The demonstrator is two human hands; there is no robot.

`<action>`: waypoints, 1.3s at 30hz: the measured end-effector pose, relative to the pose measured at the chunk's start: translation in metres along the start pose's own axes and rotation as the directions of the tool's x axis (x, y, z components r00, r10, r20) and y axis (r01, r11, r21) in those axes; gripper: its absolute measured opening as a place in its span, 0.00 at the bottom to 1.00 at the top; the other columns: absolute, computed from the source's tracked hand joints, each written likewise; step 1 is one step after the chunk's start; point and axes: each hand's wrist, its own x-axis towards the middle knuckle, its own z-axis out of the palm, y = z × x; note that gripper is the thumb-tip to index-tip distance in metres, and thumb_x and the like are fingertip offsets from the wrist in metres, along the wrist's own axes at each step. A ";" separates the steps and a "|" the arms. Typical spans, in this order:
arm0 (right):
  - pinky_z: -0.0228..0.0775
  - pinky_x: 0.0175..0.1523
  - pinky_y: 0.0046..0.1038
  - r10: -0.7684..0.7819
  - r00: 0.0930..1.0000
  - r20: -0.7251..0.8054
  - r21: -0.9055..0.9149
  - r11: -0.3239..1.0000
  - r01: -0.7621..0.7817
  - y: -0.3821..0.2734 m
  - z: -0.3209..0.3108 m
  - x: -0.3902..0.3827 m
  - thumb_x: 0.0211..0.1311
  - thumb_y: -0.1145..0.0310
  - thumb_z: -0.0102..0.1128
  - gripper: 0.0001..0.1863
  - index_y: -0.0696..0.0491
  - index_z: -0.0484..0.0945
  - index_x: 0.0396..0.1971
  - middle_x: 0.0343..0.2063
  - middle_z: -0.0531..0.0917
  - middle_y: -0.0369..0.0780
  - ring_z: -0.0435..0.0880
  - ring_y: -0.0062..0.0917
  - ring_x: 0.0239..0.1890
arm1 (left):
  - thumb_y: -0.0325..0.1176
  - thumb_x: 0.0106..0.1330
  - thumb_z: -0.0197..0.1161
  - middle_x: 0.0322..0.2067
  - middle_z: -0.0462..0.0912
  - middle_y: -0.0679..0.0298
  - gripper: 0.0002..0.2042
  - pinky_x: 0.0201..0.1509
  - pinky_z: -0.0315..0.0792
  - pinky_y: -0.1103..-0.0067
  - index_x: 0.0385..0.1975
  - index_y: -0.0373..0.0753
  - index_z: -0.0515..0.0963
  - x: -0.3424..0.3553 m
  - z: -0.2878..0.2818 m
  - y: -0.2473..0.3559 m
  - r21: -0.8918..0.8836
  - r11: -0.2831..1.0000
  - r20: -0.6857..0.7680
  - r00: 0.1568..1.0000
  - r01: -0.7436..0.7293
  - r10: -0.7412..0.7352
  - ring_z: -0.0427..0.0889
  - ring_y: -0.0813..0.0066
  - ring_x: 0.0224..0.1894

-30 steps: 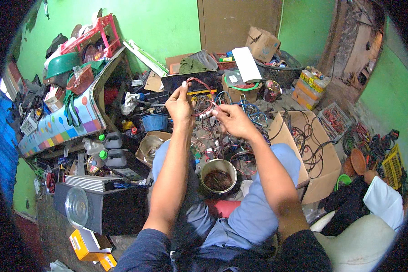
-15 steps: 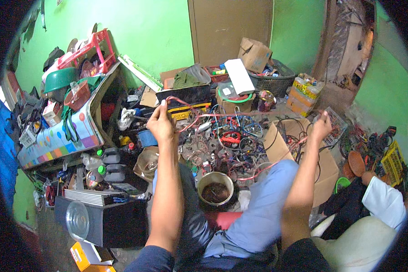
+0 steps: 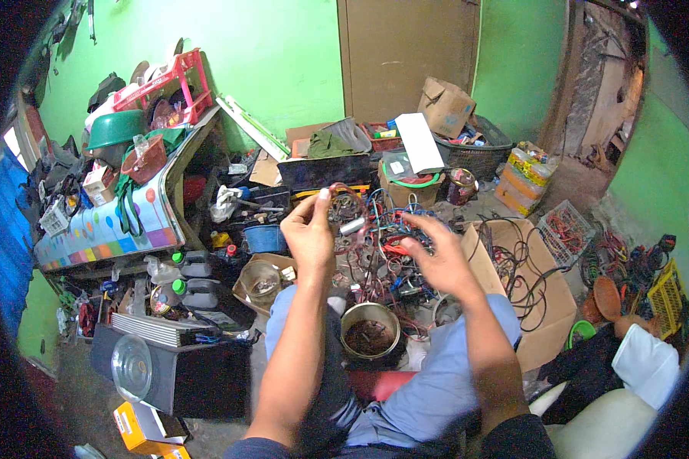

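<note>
My left hand (image 3: 311, 229) is raised over the pile, thumb and fingers pinched on a reddish wire (image 3: 347, 188). Much of that wire blends into the tangle behind it. To its right, my right hand (image 3: 441, 254) has its thumb and fingers apart, with nothing visible between them. Beneath both hands spreads a heap of tangled wires (image 3: 371, 264) in red, blue and black. A round metal pot (image 3: 395, 346) with brown bits inside stands between my knees.
At my right is an open cardboard box (image 3: 547, 325) with black cables. A blue container (image 3: 265, 238) and a small carton (image 3: 250, 284) stand left of the heap. Further left are a dark box (image 3: 207, 382) and a cluttered table (image 3: 142, 218). Another person's white sleeve (image 3: 644, 359) shows at lower right.
My right hand has come in from the far right toward my left hand, and its fingers have parted. The wire no longer stretches between the hands. My left hand is slightly lower and further right.
</note>
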 end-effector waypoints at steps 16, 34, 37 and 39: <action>0.68 0.33 0.28 -0.002 1.000 0.030 -0.029 1.000 0.003 -0.025 0.011 0.027 0.54 0.70 0.60 0.08 0.59 0.79 0.28 0.22 0.80 0.44 0.78 0.27 0.26 | 0.34 0.60 0.62 0.16 0.71 0.76 0.10 0.15 0.47 0.86 0.30 0.32 0.81 0.026 -0.015 -0.008 -0.064 0.985 0.043 0.986 0.161 -0.158 0.57 0.91 0.13; 0.69 0.22 0.22 0.667 0.655 -0.354 0.535 0.719 -0.443 0.145 -0.062 0.043 0.62 0.64 0.53 0.17 0.61 0.73 0.44 0.28 0.78 0.41 0.78 0.21 0.21 | 0.33 0.62 0.61 0.12 0.62 0.78 0.09 0.13 0.50 0.86 0.28 0.34 0.81 0.087 -0.027 -0.034 -0.199 0.978 -0.190 0.977 0.059 -0.097 0.55 0.89 0.12; 0.68 0.24 0.21 0.384 0.877 -0.288 0.187 0.921 -0.342 0.122 -0.046 0.046 0.61 0.64 0.55 0.14 0.57 0.76 0.42 0.24 0.80 0.38 0.75 0.18 0.20 | 0.32 0.60 0.63 0.18 0.74 0.72 0.09 0.20 0.57 0.86 0.31 0.31 0.81 0.071 -0.006 -0.039 0.039 0.998 -0.124 0.991 -0.044 0.048 0.64 0.89 0.18; 0.71 0.37 0.26 0.154 0.978 -0.143 -0.018 0.987 -0.159 0.082 -0.034 0.052 0.58 0.67 0.58 0.12 0.57 0.79 0.39 0.30 0.82 0.41 0.79 0.22 0.28 | 0.31 0.58 0.64 0.26 0.81 0.67 0.09 0.32 0.65 0.86 0.31 0.29 0.81 0.062 -0.001 -0.035 0.091 0.993 -0.113 0.992 0.072 -0.062 0.72 0.85 0.26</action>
